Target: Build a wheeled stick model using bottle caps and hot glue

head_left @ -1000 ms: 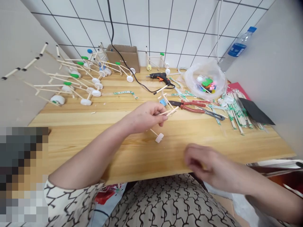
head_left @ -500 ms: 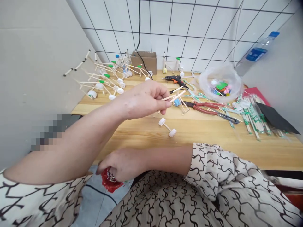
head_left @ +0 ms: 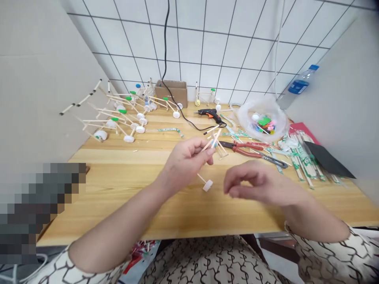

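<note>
My left hand (head_left: 185, 163) is closed on thin wooden sticks (head_left: 216, 139), pinched between thumb and fingers and pointing up to the right. Just below it on the table lies a wheel axle (head_left: 208, 185), a stick with a white cap wheel at its near end; its other end is hidden behind my left hand. My right hand (head_left: 257, 183) hovers to the right of that axle, loosely curled, thumb and forefinger around a gap, with nothing visible in it. Beyond the left fingertips are a small stick frame (head_left: 222, 152) and a blue piece, partly covered.
Several stick models with white wheels (head_left: 140, 129) stand at the back left, near a cardboard box (head_left: 171, 94). A glue gun (head_left: 210, 115), red-handled pliers (head_left: 245, 146), a bag of coloured caps (head_left: 263, 122) and wrapped chopsticks (head_left: 304, 161) lie behind and right. A bottle (head_left: 299, 85) stands rear right.
My right hand has risen from the red bag below the table edge to above the tabletop on the right. My left hand still grips the sticks. The view has shifted.
</note>
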`<act>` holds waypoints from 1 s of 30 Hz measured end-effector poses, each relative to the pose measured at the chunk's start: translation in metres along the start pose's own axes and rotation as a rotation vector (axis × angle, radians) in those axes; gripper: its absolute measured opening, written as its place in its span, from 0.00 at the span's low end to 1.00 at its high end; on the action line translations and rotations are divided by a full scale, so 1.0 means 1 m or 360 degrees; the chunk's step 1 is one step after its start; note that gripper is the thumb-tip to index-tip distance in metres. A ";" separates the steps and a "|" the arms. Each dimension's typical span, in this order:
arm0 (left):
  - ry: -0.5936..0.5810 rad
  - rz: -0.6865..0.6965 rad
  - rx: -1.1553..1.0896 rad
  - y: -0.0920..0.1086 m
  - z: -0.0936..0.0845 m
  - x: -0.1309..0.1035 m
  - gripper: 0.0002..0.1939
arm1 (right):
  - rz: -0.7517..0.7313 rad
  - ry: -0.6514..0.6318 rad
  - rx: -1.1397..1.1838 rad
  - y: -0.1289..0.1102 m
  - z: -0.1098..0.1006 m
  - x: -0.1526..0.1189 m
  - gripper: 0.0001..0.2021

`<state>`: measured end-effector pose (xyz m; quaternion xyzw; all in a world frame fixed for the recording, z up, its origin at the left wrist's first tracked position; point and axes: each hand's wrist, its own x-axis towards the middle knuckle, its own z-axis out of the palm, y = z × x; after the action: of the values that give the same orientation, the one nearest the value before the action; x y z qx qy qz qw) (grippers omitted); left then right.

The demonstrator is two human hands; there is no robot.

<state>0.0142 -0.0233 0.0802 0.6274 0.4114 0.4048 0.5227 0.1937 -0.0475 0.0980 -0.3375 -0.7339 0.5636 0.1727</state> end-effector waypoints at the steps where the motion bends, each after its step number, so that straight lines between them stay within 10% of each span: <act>1: 0.0035 -0.0015 -0.0042 0.000 0.006 -0.003 0.07 | -0.0052 0.0165 0.0072 0.005 -0.010 -0.006 0.02; 5: -0.0014 -0.0075 -0.0109 0.004 0.031 -0.010 0.09 | -0.0170 0.0638 0.0288 0.027 -0.030 -0.014 0.08; 11: -0.0148 -0.0172 -0.0131 -0.014 0.053 -0.005 0.10 | -0.0200 0.0375 0.0391 0.041 -0.039 -0.005 0.10; 19: 0.0083 -0.0225 -0.0032 -0.032 0.032 0.011 0.09 | 0.0045 0.0568 -0.0504 0.088 -0.074 0.014 0.10; 30: 0.0288 -0.0306 -0.0134 -0.050 0.016 0.018 0.11 | 0.0023 0.0686 -0.0909 0.105 -0.035 0.054 0.03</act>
<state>0.0307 -0.0054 0.0298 0.5235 0.4978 0.4246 0.5458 0.2092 0.0290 0.0028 -0.4886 -0.8061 0.2527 0.2183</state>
